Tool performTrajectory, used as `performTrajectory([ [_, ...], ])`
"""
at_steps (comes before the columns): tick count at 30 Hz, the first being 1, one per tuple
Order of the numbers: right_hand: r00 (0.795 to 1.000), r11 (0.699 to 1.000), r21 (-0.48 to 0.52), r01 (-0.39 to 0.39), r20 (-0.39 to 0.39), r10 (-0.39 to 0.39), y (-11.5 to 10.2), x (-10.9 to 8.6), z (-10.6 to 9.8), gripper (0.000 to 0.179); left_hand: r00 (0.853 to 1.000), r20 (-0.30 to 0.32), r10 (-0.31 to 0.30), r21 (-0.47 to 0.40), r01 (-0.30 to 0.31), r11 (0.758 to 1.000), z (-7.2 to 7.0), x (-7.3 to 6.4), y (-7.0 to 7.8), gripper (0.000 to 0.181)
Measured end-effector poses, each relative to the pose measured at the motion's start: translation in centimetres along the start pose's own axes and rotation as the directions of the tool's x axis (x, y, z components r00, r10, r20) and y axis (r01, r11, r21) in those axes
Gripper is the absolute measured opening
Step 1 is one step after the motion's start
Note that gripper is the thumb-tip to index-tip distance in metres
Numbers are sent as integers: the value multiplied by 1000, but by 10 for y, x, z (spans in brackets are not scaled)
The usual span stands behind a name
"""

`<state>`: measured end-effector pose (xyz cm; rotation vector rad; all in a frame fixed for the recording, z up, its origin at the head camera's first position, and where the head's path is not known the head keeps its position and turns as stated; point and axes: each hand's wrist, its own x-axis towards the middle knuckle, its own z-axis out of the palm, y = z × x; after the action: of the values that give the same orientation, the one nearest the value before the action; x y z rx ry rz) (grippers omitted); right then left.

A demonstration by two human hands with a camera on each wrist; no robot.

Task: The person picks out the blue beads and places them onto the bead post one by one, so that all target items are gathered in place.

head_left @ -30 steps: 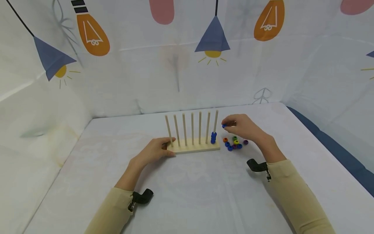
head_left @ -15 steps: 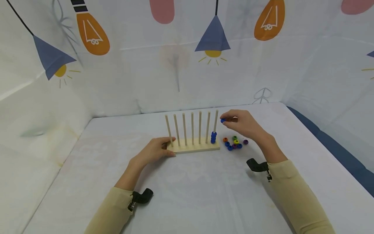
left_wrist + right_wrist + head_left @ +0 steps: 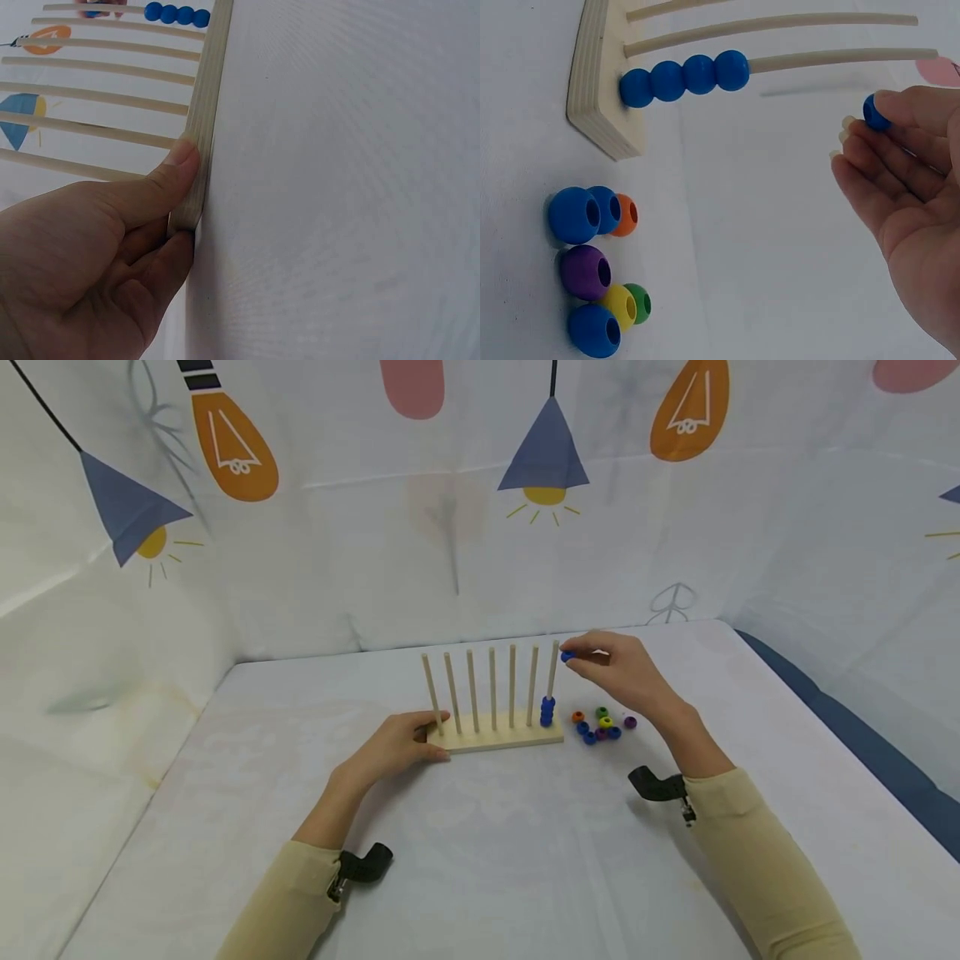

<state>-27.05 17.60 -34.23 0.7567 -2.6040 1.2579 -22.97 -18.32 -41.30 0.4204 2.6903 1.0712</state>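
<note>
A pale wooden base (image 3: 495, 742) with several upright pegs stands on the table. My left hand (image 3: 393, 747) grips its left end, thumb along the front edge in the left wrist view. Several blue beads (image 3: 684, 78) are stacked at the foot of the rightmost peg (image 3: 552, 670); the other pegs are bare. My right hand (image 3: 618, 668) pinches a blue bead (image 3: 875, 112) between thumb and fingers. It holds this bead close beside the upper end of that rightmost peg, to its right. The bead's hole shows in the right wrist view.
Right of the base lies a loose group of beads: an orange bead (image 3: 577, 717), a green bead (image 3: 602, 712), a yellow bead (image 3: 606, 722), purple ones and several blue ones. A white cloth (image 3: 480, 860) covers the table. A printed white sheet (image 3: 337, 568) hangs behind.
The right hand has risen and shifted left with its blue bead, nearer the top of the rightmost peg. The left hand and the base have stayed in place.
</note>
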Motion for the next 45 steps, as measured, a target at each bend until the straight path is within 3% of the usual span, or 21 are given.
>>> performTrajectory([
  [20,988,987,114,112,-122,-98,-13,1,3,25,1000,-6,14,6,-14,1000,0,1,1,66],
  [36,975,966,191,174,-173,-142,-23,3,4,25,1000,-9,14,1,-14,1000,-1,-2,-1,67],
  [45,944,942,206,264,-255,-209,-27,2,7,25,1000,-18,10,-9,-10,1000,1,-3,-2,68],
])
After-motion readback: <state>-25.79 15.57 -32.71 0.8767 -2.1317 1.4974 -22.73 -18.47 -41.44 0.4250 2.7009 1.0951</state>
